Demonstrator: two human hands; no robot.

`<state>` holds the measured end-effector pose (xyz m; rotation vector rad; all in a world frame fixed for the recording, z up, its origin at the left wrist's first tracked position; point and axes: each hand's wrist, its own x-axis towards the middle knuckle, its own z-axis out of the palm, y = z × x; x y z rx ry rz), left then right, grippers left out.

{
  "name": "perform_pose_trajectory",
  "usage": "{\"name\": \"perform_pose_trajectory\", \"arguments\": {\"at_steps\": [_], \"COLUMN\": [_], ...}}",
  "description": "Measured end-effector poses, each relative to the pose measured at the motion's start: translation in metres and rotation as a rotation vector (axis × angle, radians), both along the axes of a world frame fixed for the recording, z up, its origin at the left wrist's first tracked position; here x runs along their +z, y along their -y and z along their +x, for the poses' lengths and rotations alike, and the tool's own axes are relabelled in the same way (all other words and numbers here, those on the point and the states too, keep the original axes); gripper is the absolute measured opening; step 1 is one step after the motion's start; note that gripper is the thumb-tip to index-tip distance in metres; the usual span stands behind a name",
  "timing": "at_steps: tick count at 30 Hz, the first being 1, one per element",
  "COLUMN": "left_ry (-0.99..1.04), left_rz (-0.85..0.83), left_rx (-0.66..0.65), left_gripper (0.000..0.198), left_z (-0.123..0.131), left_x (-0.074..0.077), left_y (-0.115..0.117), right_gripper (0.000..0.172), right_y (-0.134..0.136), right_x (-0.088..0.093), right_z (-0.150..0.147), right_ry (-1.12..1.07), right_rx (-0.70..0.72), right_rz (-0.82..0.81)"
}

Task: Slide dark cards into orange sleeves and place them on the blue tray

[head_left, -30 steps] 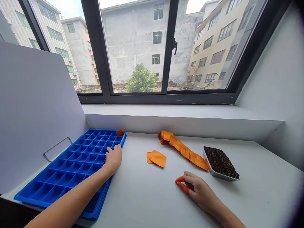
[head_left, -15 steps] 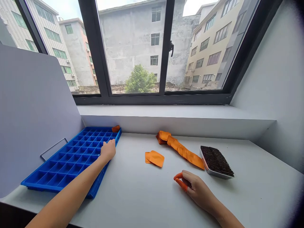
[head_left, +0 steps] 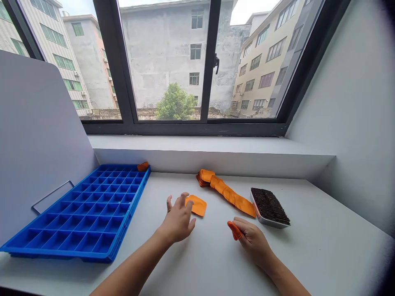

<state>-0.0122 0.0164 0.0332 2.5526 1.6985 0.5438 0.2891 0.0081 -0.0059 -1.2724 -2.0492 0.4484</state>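
Remote-op view, near to far: right hand rests curled on the white table by the front edge, orange rubber finger cot on a fingertip; can't tell if it's pinching anything. Left hand is spread wide at a flat orange pouch mid-table. Blue plastic compartment tray along the left edge. Farther back, an orange pouch strip and a small white tray of dark pieces.
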Motion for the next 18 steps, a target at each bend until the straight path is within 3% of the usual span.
{"name": "perform_pose_trajectory", "arguments": {"at_steps": [3, 7, 14, 18], "left_ry": [-0.031, 0.055, 0.137, 0.157], "left_rz": [0.020, 0.046, 0.142, 0.256], "left_rx": [-0.133, -0.172, -0.233, -0.255], "left_gripper": [0.021, 0.024, 0.027, 0.025], "left_z": [0.015, 0.017, 0.007, 0.005], "left_x": [-0.018, -0.030, -0.032, -0.028], "left_y": [-0.008, -0.023, -0.035, -0.036], "right_gripper": [0.065, 0.066, 0.061, 0.049], "right_y": [0.001, 0.004, 0.006, 0.000], "right_x": [0.001, 0.004, 0.007, 0.029], "right_z": [0.000, -0.004, -0.014, -0.027], "right_ry": [-0.002, 0.038, 0.100, 0.153], "right_rx": [-0.023, -0.035, 0.037, 0.055], "right_rz": [-0.005, -0.005, -0.021, 0.009]}}
